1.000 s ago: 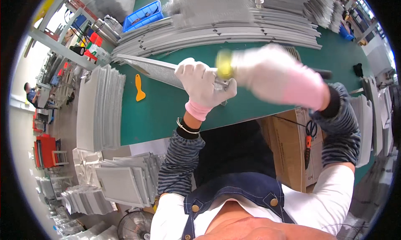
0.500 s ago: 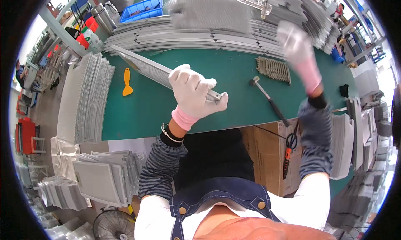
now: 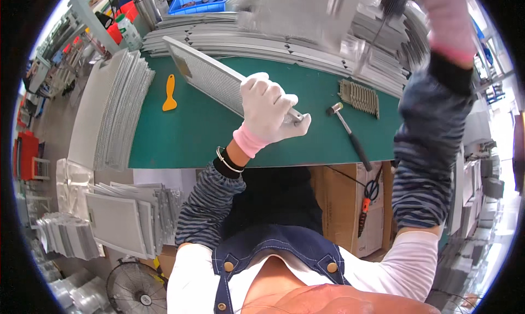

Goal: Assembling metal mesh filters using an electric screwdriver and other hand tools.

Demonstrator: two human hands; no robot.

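Observation:
My left hand (image 3: 270,107), in a white glove with a pink cuff, is closed round the near end of a metal-framed mesh panel (image 3: 212,83). The panel stands tilted on its edge above the green table and slants away to the far left. At the upper right my right hand (image 3: 445,10) is raised, smeared by motion and partly cut off by the top edge. Close to it hangs a blurred dark tool with a thin shaft (image 3: 395,5); whether the hand grips it is unclear. A two-faced mallet (image 3: 351,136) lies on the table, right of the left hand.
A yellow scraper (image 3: 170,95) and a row of small metal strips (image 3: 360,97) lie on the green table (image 3: 219,141). Panels are stacked at the left (image 3: 117,111), and long frame bars (image 3: 235,38) run along the back. A blue bin (image 3: 198,1) sits behind them.
My right hand has swept up and to the right, toward the far edge of view. The left hand keeps its hold on the panel. The dark tool has come into view.

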